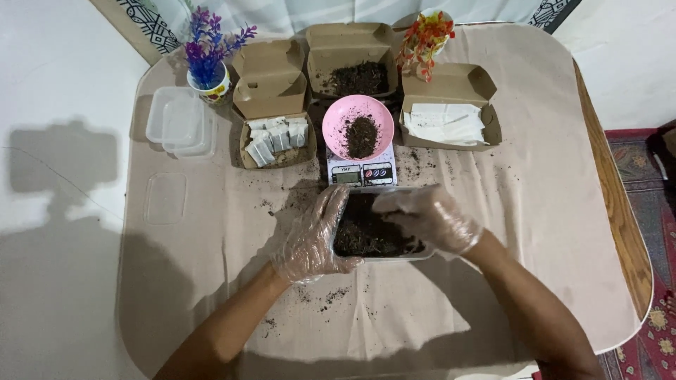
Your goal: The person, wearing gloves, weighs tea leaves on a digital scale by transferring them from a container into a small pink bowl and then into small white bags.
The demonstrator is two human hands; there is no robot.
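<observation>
Landmark: the digital kitchen scale point(361, 173), which stands at the middle of the table point(549, 211) on a beige cloth; every place below is told from it.
Tray: a clear plastic tray point(384, 243) of dark soil lies just in front of the scale, on the person's side, its far edge almost touching the scale's front.
Left hand: the left hand point(313, 239), in a thin clear glove, is clamped on the tray's left end, fingers curled over the rim and thumb along the near side.
Right hand: the right hand point(431, 218), also gloved, lies over the tray's right part, fingers bent down together into the soil; whether they pinch any soil I cannot tell.
Bowl: a pink bowl point(358, 127) sits on the scale's platform with a small heap of soil inside.
Behind the scale: an open cardboard box point(352, 60) holds more soil.
Left of the scale: an open cardboard box of small white packets point(276, 141); further left, stacked clear containers point(177, 123) and a loose clear lid point(166, 198).
Right of the scale: an open cardboard box of white paper point(445, 123).
Far corners: a pot of purple artificial flowers point(208, 60) behind and to the left, orange-red artificial flowers point(424, 39) behind and to the right.
Cloth: soil crumbs point(324, 299) are scattered around the scale and in front of the tray.
</observation>
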